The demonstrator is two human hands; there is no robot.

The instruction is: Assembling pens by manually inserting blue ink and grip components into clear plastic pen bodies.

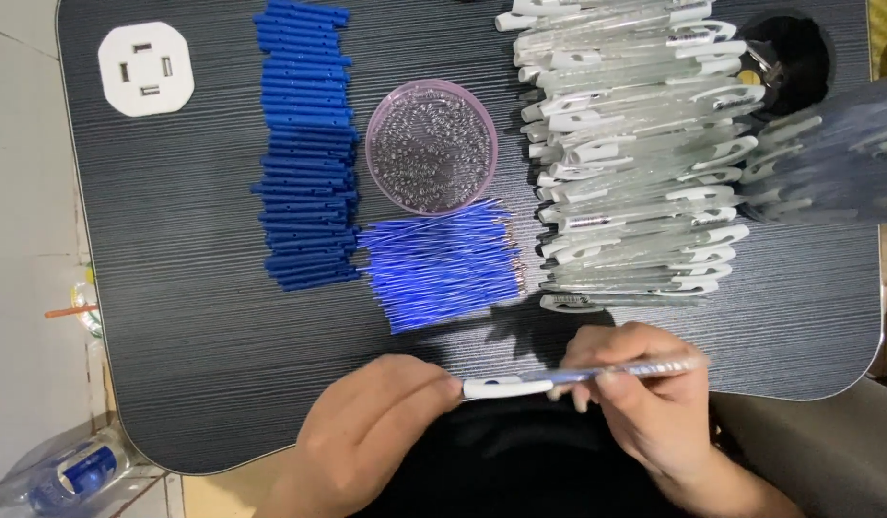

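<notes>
- The left hand is curled, its fingertips pinched on the white clip end of a ballpoint pen
- The right hand is closed round the same pen further along, thumb and fingers wrapped over the clear barrel, whose tip sticks out to the right past the knuckles
- The pen lies nearly level between the two hands, at the near edge of the dark striped table, over the person's dark lap
- Just beyond the hands, a loose fan of thin blue ink refills lies on the table, their metal tips pointing right
- To the far side of the refills and touching their edge sits a round pink dish filled with small shiny parts, too small to tell apart
- Left of the dish runs a long stack of blue pen pieces, laid side by side from far to near
- Right of the dish is a big pile of clear pen barrels with white clips, reaching from the far edge to just beyond the right hand
- A white multi-socket plug adapter sits at the far left corner
- A black round container stands at the far right, beside the barrel pile
- A plastic bottle lies on the floor at the near left
</notes>
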